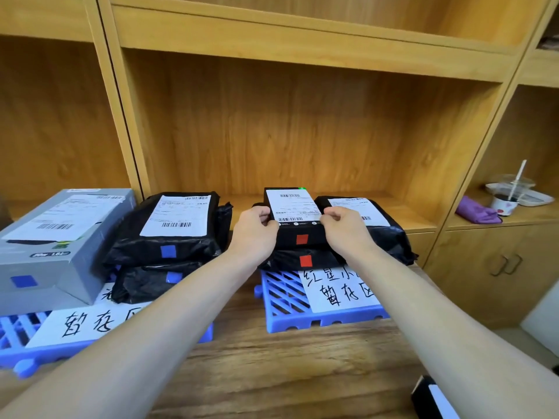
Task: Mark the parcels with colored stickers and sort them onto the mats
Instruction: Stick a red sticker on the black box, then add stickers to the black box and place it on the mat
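A black box parcel [298, 234] with a white shipping label and a red sticker [302, 239] on its near side sits on top of a black bag parcel [290, 261] that also bears a red sticker, on the right blue mat [278, 309]. My left hand [255, 229] grips the box's left edge and my right hand [343, 226] grips its right edge. Another black bag parcel [378, 225] lies to the right on the same mat. On the left blue mat [18, 355] are a grey box [57, 237] and two stacked black bags [169, 234], all with blue stickers.
Handwritten paper signs [338, 288] lie on both mats. Wooden shelving rises behind the parcels. A cup with a stick, a tray and a purple cloth [476, 210] sit on the right shelf. A black-and-white object [432, 400] lies at the lower right on the wooden floor.
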`<state>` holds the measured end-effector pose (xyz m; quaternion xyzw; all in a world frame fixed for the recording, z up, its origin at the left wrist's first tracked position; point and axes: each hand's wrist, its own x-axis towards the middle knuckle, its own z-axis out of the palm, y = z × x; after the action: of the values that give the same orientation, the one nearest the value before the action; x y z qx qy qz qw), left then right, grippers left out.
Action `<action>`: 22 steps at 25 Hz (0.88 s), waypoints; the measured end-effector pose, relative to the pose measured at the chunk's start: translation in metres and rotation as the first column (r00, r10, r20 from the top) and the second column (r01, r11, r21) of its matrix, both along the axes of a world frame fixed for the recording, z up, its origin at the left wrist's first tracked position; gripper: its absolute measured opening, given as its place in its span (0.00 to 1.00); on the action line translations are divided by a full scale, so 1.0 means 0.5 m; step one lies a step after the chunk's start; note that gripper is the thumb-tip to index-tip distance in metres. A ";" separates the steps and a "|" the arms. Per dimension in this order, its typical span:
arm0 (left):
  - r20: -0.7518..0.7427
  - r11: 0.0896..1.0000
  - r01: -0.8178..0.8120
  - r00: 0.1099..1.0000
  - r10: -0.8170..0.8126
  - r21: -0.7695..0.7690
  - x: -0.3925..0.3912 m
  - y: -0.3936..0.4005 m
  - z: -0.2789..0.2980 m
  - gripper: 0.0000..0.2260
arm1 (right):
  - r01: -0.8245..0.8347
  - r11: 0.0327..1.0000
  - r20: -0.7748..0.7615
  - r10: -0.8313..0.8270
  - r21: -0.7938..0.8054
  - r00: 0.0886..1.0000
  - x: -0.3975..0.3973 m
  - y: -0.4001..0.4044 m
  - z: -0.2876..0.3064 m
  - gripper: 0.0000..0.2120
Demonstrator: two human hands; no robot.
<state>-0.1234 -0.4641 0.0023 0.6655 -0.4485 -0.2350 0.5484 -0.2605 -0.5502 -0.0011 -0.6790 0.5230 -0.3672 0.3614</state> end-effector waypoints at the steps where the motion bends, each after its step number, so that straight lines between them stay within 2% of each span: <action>1: 0.056 1.000 0.020 0.998 -0.020 0.006 0.001 0.007 0.003 0.14 | -0.018 0.999 -0.031 0.017 -0.038 0.999 -0.004 0.009 0.004 0.20; 3: 0.233 0.998 0.065 0.970 -0.069 0.024 0.009 0.018 0.003 0.17 | -0.066 0.988 -0.126 0.049 -0.137 0.991 -0.016 0.032 0.017 0.20; 4: 0.384 0.997 0.064 0.920 -0.078 0.049 0.013 0.023 -0.001 0.19 | -0.090 0.977 -0.192 0.052 -0.193 0.980 -0.022 0.046 0.022 0.20; 6: 0.694 0.995 -0.027 0.719 -0.046 0.093 0.012 0.038 -0.012 0.22 | -0.136 0.937 -0.350 0.016 -0.322 0.937 -0.038 0.064 0.024 0.21; 8: 0.828 0.992 -0.088 0.560 -0.025 0.090 -0.002 0.066 -0.013 0.24 | -0.184 0.903 -0.464 -0.018 -0.388 0.886 -0.060 0.079 0.022 0.23; 11: 0.856 0.991 -0.042 0.509 -0.090 0.129 -0.025 0.106 -0.006 0.27 | -0.197 0.909 -0.535 -0.032 -0.367 0.845 -0.109 0.109 0.026 0.25; 22: 0.776 0.956 0.244 0.567 -0.276 0.162 -0.211 0.222 0.028 0.26 | -0.034 0.955 -0.508 -0.126 -0.294 0.852 -0.357 0.281 0.087 0.24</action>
<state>-0.2286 -0.3531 0.0161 0.6368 -0.7324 -0.0029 0.2410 -0.4391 -0.4095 0.0421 -0.7859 0.5574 -0.2512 0.0926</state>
